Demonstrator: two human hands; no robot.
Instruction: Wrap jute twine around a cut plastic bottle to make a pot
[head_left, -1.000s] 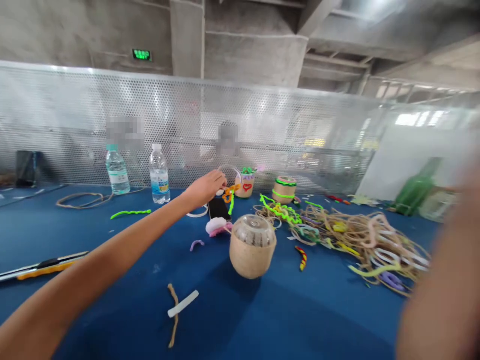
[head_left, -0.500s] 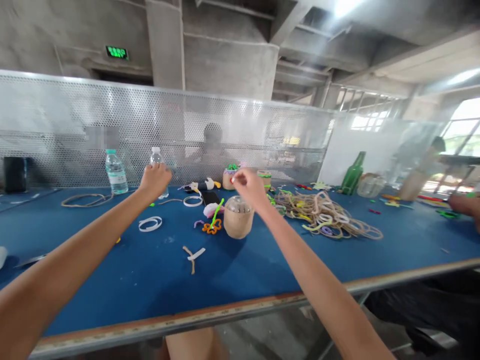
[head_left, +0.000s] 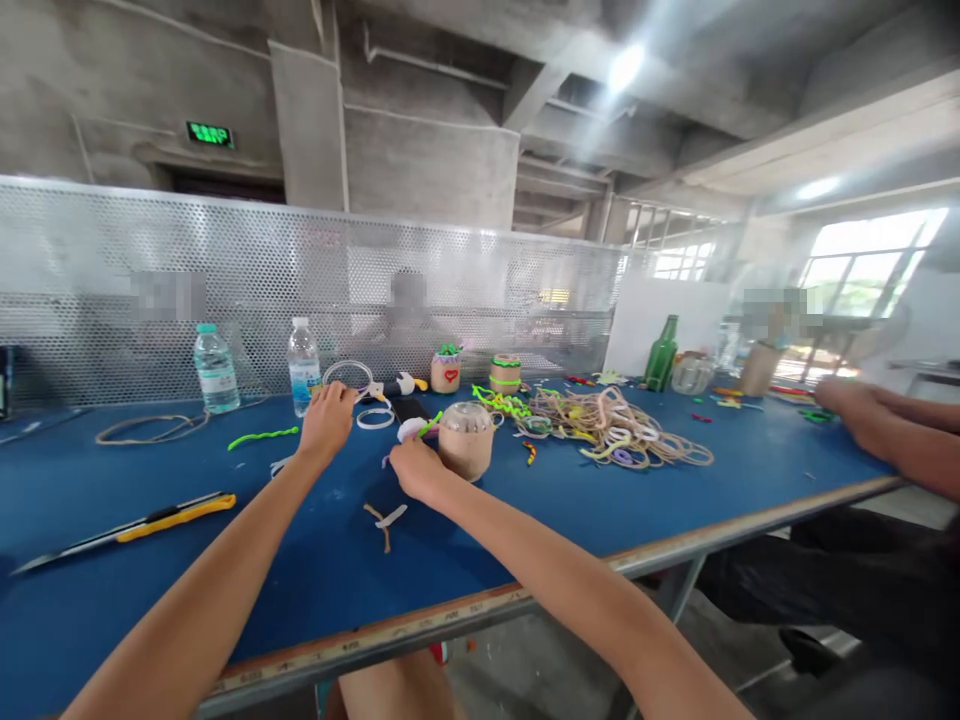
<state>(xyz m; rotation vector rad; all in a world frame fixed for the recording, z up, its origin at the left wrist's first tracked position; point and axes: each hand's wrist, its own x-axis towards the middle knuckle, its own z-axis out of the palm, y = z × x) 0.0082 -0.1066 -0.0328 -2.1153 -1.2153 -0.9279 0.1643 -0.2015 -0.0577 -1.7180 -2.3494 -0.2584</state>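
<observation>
My left hand (head_left: pixel 328 424) is closed above the table's left-middle, and a loop of white cord (head_left: pixel 348 364) rises from beside its fingers. My right hand (head_left: pixel 415 468) reaches down, fingers curled and mostly hidden, just left of a twine-wrapped glass jar (head_left: pixel 466 450). A green pipe cleaner (head_left: pixel 430 426) sticks up by that hand, beside a small white-and-pink piece (head_left: pixel 411 428). The hand covers the spot around the pipe cleaner's base. A short twine piece crossed with a white strip (head_left: pixel 390 518) lies in front.
A utility knife (head_left: pixel 176 514) lies at left, blade out. Two water bottles (head_left: pixel 217 376) stand behind. Further back are a heart-decorated jar (head_left: pixel 446 373), a green-banded jar (head_left: pixel 505 376) and a glue gun (head_left: pixel 397 386). Tangled twine (head_left: pixel 622 425) and a green bottle (head_left: pixel 661 355) are right; a co-worker's hands (head_left: pixel 847 400) rest beyond.
My right hand has come down and left from above the jar, now covering the orange pipe-cleaner flower. My left hand is slightly lower, with a white cord loop raised beside it. The view has shifted.
</observation>
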